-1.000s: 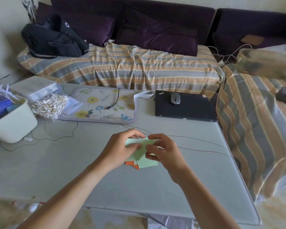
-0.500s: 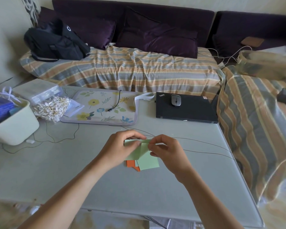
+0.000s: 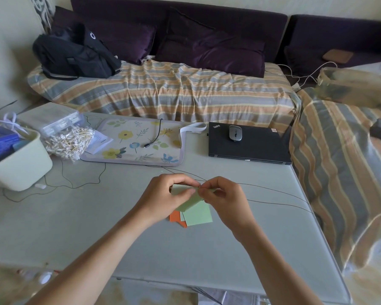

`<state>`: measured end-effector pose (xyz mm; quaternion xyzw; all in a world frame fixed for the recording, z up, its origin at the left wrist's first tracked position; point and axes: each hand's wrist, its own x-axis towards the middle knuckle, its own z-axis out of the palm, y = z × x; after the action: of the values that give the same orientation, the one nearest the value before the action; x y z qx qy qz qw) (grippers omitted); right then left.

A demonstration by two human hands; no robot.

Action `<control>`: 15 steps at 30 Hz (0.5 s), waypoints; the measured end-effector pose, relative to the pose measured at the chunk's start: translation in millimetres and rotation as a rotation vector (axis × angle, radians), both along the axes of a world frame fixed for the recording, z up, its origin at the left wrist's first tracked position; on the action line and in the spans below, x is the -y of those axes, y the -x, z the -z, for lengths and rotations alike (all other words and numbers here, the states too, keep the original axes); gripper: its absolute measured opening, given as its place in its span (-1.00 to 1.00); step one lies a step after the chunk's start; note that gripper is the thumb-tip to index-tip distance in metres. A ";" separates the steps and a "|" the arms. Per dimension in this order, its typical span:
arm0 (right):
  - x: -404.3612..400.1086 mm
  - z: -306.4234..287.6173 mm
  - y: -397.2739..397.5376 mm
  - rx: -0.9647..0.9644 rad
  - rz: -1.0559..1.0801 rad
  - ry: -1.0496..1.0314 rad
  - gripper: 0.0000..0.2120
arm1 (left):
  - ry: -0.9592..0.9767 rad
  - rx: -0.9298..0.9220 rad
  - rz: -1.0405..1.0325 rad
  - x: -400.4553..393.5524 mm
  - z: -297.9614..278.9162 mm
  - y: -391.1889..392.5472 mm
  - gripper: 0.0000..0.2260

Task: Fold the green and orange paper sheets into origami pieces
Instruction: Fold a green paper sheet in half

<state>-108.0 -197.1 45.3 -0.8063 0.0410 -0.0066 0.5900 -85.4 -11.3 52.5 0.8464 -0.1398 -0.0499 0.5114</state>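
I pinch the green sheet (image 3: 188, 200) in both grips above the desk (image 3: 97, 227): my left hand (image 3: 163, 194) and right hand (image 3: 223, 198) meet at its top folded edge, which runs left to right. Its free flap hangs slanting down toward me. Below it lie another green sheet (image 3: 198, 215) and the orange sheet (image 3: 176, 216), flat on the desk.

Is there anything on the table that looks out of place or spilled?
Nothing is spilled. The mouse sits on top of the closed laptop, an unusual spot, and thin wires trail loosely across the table near both hands.
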 end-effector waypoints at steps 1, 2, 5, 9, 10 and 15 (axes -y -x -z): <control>-0.3 -0.2 0.1 0.003 0.003 -0.001 -0.89 | -0.002 0.023 -0.005 0.4 -0.2 0.1 -0.86; -0.8 -0.3 0.2 0.002 0.005 -0.004 -0.89 | -0.005 0.043 -0.014 0.7 -0.2 0.1 -0.88; -2.3 -1.3 1.0 0.001 0.014 -0.019 -0.87 | 0.005 0.077 -0.052 1.2 -0.6 0.3 -0.90; -2.6 -0.7 -0.2 0.011 0.021 -0.054 -0.88 | 0.021 0.069 -0.081 2.9 -1.3 1.0 -0.90; -2.5 -0.2 -0.4 0.009 0.024 -0.069 -0.90 | 0.023 0.067 -0.084 3.3 -1.3 1.1 -0.90; -1.8 -1.3 -0.6 -0.075 0.000 -0.190 -0.93 | 0.036 0.073 -0.096 3.3 -2.5 0.8 -0.90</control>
<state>-107.5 -195.4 46.6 -0.7465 0.0636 0.0273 0.6617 -86.2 -14.6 54.9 0.8441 -0.1183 0.0080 0.5229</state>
